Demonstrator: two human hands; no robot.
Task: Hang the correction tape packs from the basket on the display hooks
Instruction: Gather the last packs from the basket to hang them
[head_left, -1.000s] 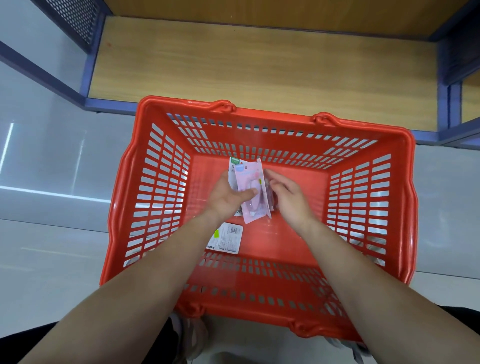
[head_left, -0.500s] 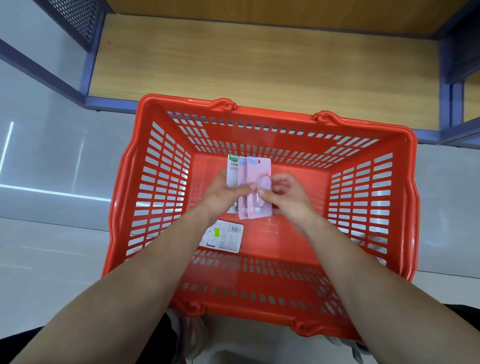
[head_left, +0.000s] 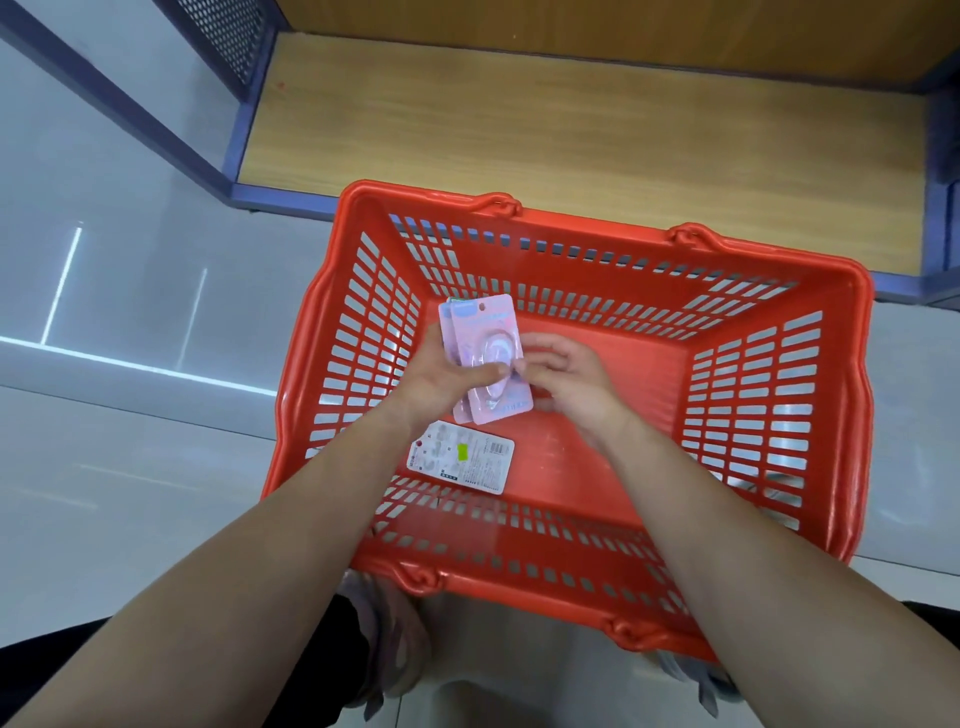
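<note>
A red plastic basket (head_left: 779, 395) stands on the floor below me. Inside it, my left hand (head_left: 441, 374) grips a small stack of pink correction tape packs (head_left: 488, 332), thumb across the front pack. My right hand (head_left: 566, 374) touches the stack's right edge with its fingertips. One more pack (head_left: 462, 462) lies face down on the basket floor, white back with a green sticker, just below my left wrist. No display hooks are in view.
A low wooden shelf (head_left: 571, 135) with a blue metal frame sits right behind the basket. A perforated blue side panel (head_left: 228, 36) rises at the upper left. Glossy grey floor (head_left: 130, 415) spreads to the left. My shoes show under the basket's near rim.
The stack in my left hand has been squared up and lifted slightly. My right hand has slid from gripping the front pack to touching its edge. My view has shifted left.
</note>
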